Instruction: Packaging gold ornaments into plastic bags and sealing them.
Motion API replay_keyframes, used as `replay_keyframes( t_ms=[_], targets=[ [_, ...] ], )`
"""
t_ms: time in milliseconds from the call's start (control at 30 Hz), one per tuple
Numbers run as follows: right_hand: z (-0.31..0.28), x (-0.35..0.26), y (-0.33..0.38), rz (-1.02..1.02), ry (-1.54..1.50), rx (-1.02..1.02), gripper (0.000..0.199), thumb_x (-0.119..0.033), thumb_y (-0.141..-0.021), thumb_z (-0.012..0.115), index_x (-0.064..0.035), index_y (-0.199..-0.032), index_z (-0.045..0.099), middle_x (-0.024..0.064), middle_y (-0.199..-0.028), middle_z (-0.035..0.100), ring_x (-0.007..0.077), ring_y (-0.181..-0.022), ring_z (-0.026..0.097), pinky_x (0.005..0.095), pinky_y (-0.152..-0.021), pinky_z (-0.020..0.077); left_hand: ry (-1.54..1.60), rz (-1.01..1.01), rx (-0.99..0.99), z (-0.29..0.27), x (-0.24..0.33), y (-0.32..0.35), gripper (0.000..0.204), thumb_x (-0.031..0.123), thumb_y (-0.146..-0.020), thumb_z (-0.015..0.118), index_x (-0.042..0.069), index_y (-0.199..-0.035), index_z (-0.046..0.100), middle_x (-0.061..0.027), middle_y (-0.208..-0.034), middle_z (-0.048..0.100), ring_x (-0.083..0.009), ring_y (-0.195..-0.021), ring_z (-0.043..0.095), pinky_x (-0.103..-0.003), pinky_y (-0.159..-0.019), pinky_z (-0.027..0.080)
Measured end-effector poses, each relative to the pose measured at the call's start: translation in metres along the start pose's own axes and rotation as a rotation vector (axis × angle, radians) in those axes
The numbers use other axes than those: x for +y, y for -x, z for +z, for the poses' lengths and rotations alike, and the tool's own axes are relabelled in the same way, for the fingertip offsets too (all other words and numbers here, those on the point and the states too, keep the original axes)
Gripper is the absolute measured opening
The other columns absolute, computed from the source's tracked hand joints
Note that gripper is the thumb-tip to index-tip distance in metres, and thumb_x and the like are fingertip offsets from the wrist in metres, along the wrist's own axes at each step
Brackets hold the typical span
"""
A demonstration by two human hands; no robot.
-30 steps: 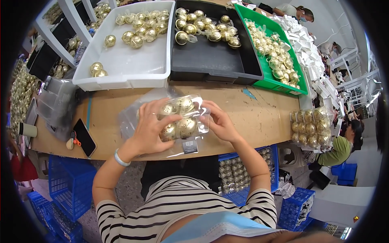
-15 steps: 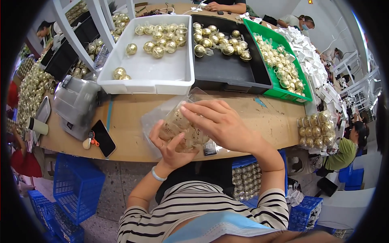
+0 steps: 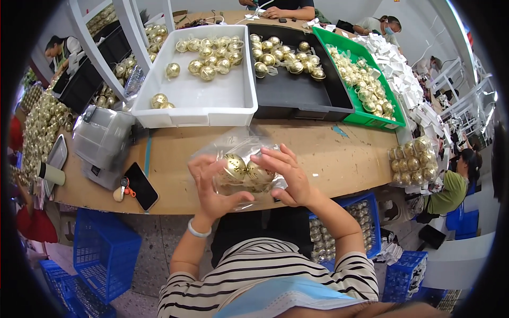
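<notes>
A clear plastic pack of gold ball ornaments is between my two hands, just above the near part of the brown table. My left hand grips its left side, fingers over the top and thumb along the near edge. Opposite it, my right hand holds the right side with bent fingers and its thumb low. Loose clear film sticks out beyond the far side of the pack. How many balls lie inside is partly hidden by the fingers and glare.
Beyond my hands stand a white tray, a black tray and a green tray, all with gold balls. Clear bags and a phone lie left. A ball pack sits right; blue crates stand below.
My right hand has moved from over the top of the pack to its right side. The pack has turned, and its gold balls show more plainly between my hands.
</notes>
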State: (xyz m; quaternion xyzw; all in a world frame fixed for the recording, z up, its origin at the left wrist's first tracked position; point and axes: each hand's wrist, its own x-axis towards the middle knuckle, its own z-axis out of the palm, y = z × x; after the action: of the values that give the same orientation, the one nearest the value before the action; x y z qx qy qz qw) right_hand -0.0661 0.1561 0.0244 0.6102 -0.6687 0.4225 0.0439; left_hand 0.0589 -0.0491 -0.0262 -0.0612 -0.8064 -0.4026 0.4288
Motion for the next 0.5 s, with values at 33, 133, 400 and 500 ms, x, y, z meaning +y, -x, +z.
replay_keyframes(
  t_ms=[33,133,400,500],
  targets=[
    [-0.001,-0.006,-0.003,0.013,-0.023,-0.043,0.07,-0.054,-0.102,0.048,0.0012,-0.144,0.047,0.0139,-0.142,0.061,0.0339,-0.144,0.042,0.0544,-0.121,0.0182,0.129,0.062,0.049,0.003,-0.003,-0.007,0.079,0.048,-0.067,0.092,0.016,-0.127,0.052,-0.0151,-0.134,0.037,-0.0336,-0.118,0.052,-0.047,-0.099,0.047],
    [-0.005,-0.006,-0.008,-0.022,0.041,-0.067,0.068,-0.055,-0.1,0.048,0.0001,-0.14,0.053,0.0147,-0.141,0.061,0.0342,-0.141,0.045,0.0534,-0.12,0.0209,0.3,0.039,0.051,0.012,-0.012,-0.012,0.065,0.041,-0.074,0.089,0.018,-0.124,0.054,-0.0206,-0.136,0.04,-0.0358,-0.119,0.056,-0.046,-0.098,0.049],
    [-0.056,-0.024,-0.089,-0.051,0.289,-0.259,0.03,-0.012,-0.088,0.066,-0.0032,-0.116,0.064,0.0127,-0.09,0.066,0.0292,-0.093,0.066,0.0399,-0.071,0.0548,0.352,0.169,-0.069,0.014,0.002,-0.008,0.058,0.023,-0.075,0.09,0.013,-0.119,0.054,-0.0273,-0.133,0.051,-0.0365,-0.109,0.064,-0.043,-0.086,0.056],
    [-0.055,-0.031,-0.098,-0.224,0.526,-0.369,0.02,-0.01,-0.075,0.068,-0.0042,-0.091,0.059,0.0095,-0.081,0.06,0.0263,-0.083,0.063,0.0388,-0.064,0.0551,0.373,0.125,-0.06,0.016,0.003,-0.01,0.058,0.021,-0.075,0.091,0.012,-0.119,0.054,-0.0268,-0.133,0.051,-0.036,-0.109,0.064,-0.044,-0.088,0.055]
  ],
)
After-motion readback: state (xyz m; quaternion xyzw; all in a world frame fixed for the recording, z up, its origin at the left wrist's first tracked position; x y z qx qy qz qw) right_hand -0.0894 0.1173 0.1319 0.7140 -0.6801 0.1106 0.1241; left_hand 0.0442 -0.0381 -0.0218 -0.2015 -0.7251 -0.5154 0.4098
